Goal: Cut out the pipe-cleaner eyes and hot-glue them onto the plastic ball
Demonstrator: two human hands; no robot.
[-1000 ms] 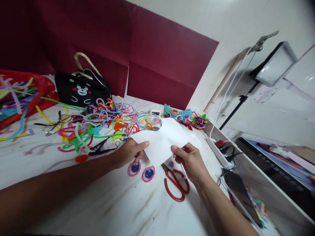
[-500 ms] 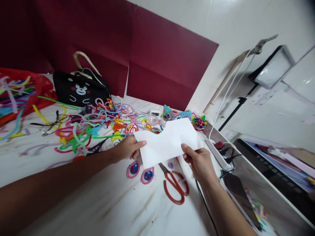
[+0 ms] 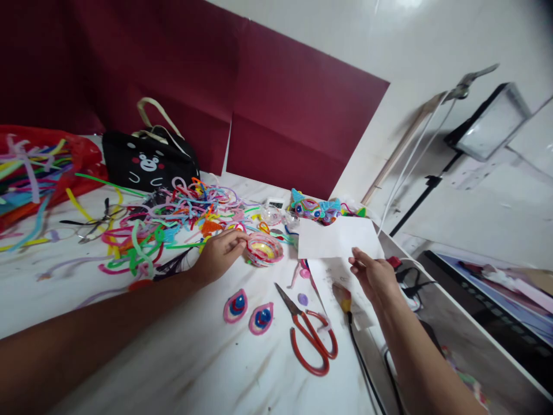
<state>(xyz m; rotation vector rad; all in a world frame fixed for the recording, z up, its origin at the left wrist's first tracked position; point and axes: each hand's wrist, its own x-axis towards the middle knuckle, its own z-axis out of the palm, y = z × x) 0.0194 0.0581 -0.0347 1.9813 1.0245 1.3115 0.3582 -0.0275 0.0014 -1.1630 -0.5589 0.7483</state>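
The left hand (image 3: 219,253) touches the rim of a small round pink-and-yellow coiled pipe-cleaner bowl (image 3: 264,248) on the white table (image 3: 194,357). The right hand (image 3: 372,275) pinches a white paper sheet (image 3: 334,237) (lifted, far right); red-handled metal scissors (image 3: 311,337) lie nearer.

The white, stained table (image 3: 194,357) carries a tangle of pipe cleaners (image 3: 173,219) left of centre. A black bag (image 3: 147,164) lies behind it, a small woven bowl (image 3: 264,249) sits mid-frame, and two teardrop pieces (image 3: 235,305) and red scissors (image 3: 309,334) lie at lower centre.
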